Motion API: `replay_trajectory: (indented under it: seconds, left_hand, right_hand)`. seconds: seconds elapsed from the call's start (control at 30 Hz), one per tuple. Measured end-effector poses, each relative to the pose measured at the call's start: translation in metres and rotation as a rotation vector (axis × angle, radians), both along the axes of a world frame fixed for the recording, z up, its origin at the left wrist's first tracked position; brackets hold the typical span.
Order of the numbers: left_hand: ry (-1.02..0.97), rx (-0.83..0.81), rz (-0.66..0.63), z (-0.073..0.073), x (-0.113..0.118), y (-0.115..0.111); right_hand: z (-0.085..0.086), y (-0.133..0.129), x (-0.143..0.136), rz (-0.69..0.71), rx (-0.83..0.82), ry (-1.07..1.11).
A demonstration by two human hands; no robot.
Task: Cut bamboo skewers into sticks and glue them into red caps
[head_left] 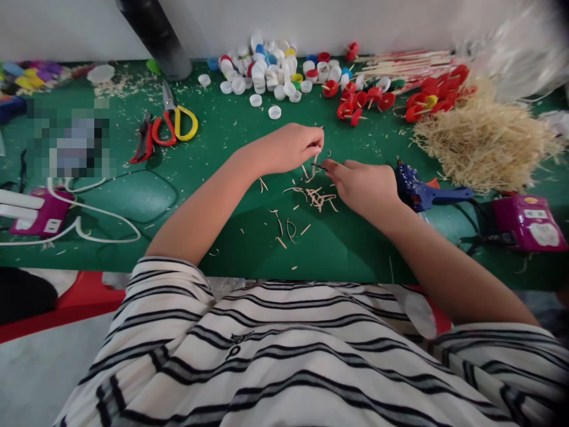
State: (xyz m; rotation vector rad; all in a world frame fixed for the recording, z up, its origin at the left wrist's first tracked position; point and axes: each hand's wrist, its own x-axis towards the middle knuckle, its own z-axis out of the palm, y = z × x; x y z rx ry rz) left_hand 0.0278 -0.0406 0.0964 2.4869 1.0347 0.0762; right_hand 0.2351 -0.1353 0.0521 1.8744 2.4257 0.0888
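My left hand [293, 147] is closed in a pinch over the green table [231, 237], with a thin pale strip [315, 163] hanging below its fingertips. Just to the right, my right hand [362, 185] is closed on a small dark tool [319, 166], whose tip points left toward the strip. The tool is too small to name surely. Under both hands lies a loose cluster of curled wood shavings [317, 198]. A few more slivers [280, 225] are scattered nearer my body.
Bottle caps [271, 74] and red caps [355, 101] lie at the back, beside a wood-fibre heap [484, 139]. A blue glue gun [422, 188] is right of my hand. Scissors [178, 121], red pliers [144, 139] and a white cable [104, 210] lie left.
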Motion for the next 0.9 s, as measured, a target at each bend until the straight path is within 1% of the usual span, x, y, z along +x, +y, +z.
replay_trajectory:
  seconds: [0.1,0.33,0.6,0.9]
  left_hand:
    - [-0.007,0.006,-0.005,-0.0002,0.0005,-0.0004]
    - [-0.009,0.058,-0.017,-0.0057,-0.0029,0.0049]
    - [-0.041,0.038,-0.003,-0.0074,-0.0043,0.0072]
    - [-0.045,0.046,-0.012,-0.0056,-0.0014,0.0030]
  right_hand:
    - [-0.0003,-0.0001,-0.0019,-0.002,-0.007,-0.004]
    - [0.0022,0.0009,-0.0041,-0.004,-0.008,-0.020]
    - [0.0055,0.0025,-0.0043,0.000,-0.045,-0.012]
    - [-0.0025,-0.0013,-0.0020,0.009,-0.056,-0.034]
